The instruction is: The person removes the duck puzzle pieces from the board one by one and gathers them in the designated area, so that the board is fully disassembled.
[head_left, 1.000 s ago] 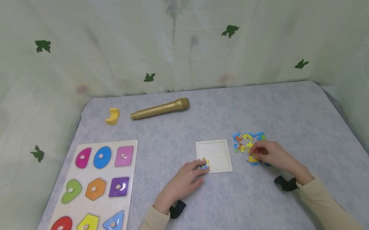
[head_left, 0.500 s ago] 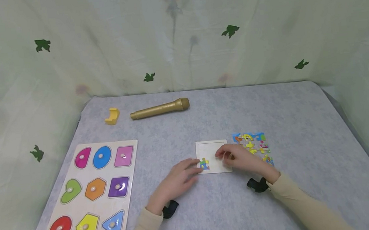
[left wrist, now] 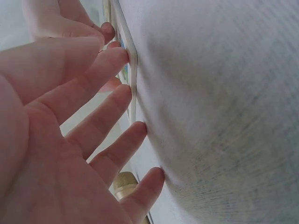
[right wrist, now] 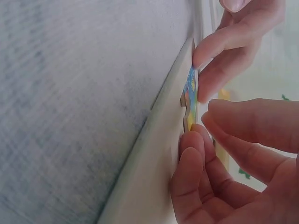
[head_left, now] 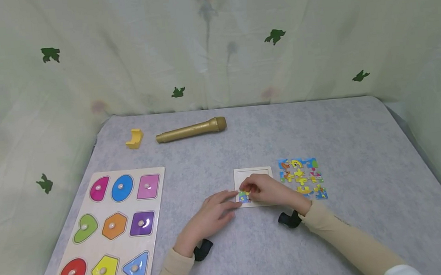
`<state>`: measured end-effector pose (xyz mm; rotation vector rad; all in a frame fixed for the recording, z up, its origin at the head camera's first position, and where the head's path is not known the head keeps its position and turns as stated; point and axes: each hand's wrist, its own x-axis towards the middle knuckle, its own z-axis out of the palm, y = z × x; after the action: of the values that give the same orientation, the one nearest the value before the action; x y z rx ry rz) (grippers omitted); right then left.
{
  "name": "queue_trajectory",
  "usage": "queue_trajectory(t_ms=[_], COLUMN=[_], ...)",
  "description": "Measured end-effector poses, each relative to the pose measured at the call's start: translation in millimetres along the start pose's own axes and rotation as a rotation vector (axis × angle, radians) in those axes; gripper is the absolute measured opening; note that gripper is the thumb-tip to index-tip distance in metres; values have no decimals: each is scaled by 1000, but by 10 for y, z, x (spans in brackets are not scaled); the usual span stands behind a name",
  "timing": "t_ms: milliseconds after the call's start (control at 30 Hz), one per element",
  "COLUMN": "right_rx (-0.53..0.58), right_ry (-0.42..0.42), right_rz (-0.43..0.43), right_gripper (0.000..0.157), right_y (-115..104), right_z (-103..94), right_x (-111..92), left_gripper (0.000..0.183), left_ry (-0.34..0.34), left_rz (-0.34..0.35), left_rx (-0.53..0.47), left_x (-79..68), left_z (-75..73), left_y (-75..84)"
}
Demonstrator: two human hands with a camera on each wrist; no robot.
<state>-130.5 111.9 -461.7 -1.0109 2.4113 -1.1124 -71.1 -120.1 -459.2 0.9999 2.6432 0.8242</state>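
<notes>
A single jigsaw puzzle piece (head_left: 244,197), blue with green and yellow, lies in the lower left corner of a pale wooden puzzle tray (head_left: 268,202). Over that corner is my right hand (head_left: 269,190), its thumb and index fingertips together just above the piece and the other fingers curled at its edge. I cannot tell whether they grip it. My left hand (head_left: 213,213) rests palm down at the tray's left edge, fingers spread and nearly straight. In the left wrist view, fingertips (left wrist: 122,56) touch the tray's side. Several loose puzzle pieces (head_left: 300,175) lie right of the tray.
A wooden shape board (head_left: 96,251) with knobbed, coloured shapes lies at the left. Near the back are a gold microphone (head_left: 192,130) and a yellow bracket-like block (head_left: 134,139). Pale cloth (head_left: 211,45) encloses the table (head_left: 323,127) at its back and sides.
My right hand has moved left from the loose pieces to the piece in the tray. My left hand has drawn back slightly, uncovering more of that piece.
</notes>
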Motion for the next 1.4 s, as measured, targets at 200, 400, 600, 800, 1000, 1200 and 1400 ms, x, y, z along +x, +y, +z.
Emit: queue_trajectory(t_ms=[200, 400, 600, 800, 1000, 1200, 1400], right_rx=[-18, -37, 23, 136, 221, 252, 204], right_ry=[12, 26, 37, 68, 106, 164, 208], right_rz=[28, 16, 26, 87, 166, 178, 216], right_gripper=[26, 23, 24, 23, 16, 11, 10], right_y=[-20, 1, 13, 106, 250, 422, 500], right_z=[20, 41, 45, -68, -320, -522, -658], right_x=[22, 55, 60, 27, -153, -440, -691], left_gripper=[29, 28, 28, 28, 28, 29, 28], left_ry=[1, -6, -18, -22, -27, -32, -22], left_rz=[5, 12, 9, -2, -17, -26, -18], left_rx=[-4, -7, -8, -12, -38, -44, -59], left_x=[4, 7, -1, -3, 0, -5, -6], left_z=[6, 9, -8, -12, -7, -9, -5], left_y=[-16, -32, -29, -20, -21, -18, -18])
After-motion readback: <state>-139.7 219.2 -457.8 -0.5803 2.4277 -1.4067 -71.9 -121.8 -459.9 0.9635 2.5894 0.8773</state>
